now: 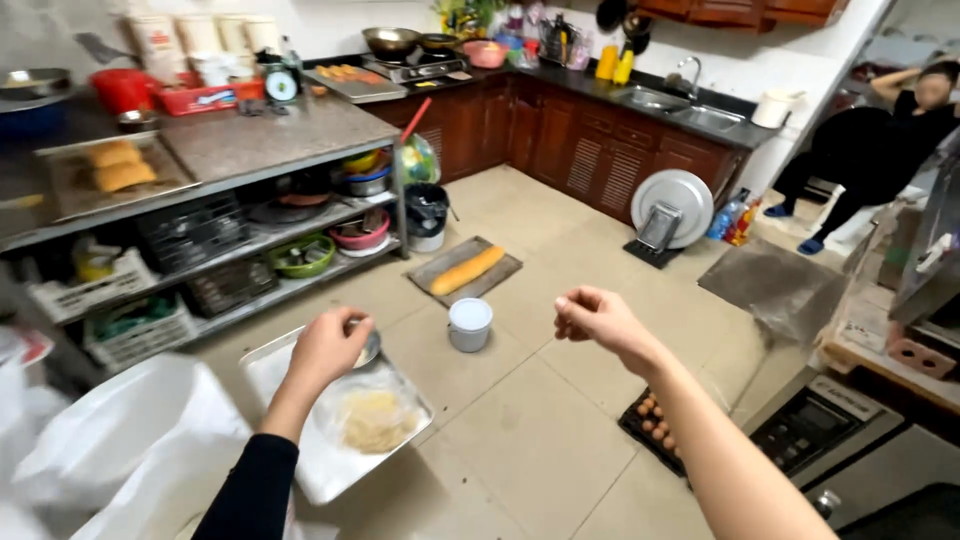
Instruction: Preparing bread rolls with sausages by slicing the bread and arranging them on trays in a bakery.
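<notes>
My left hand (327, 350) is closed around a small round metal lid or bowl (368, 349), held above a metal tray (300, 455) on the floor. The tray carries a floury layer and a pale yellow heap of shreds (375, 420). My right hand (592, 317) hangs in the air to the right with its fingers curled shut and nothing in it. Between the hands a small grey container with a white lid (469, 324) stands on the tiled floor.
A long bread loaf (467, 270) lies on a grey tray (504, 266) farther out. A steel shelf table (260, 145) stands left, dark wood cabinets (560, 135) at the back. Eggs in a crate (655, 418) sit right. A person in black (870, 150) sits far right. White plastic bags (110, 440) lie at lower left.
</notes>
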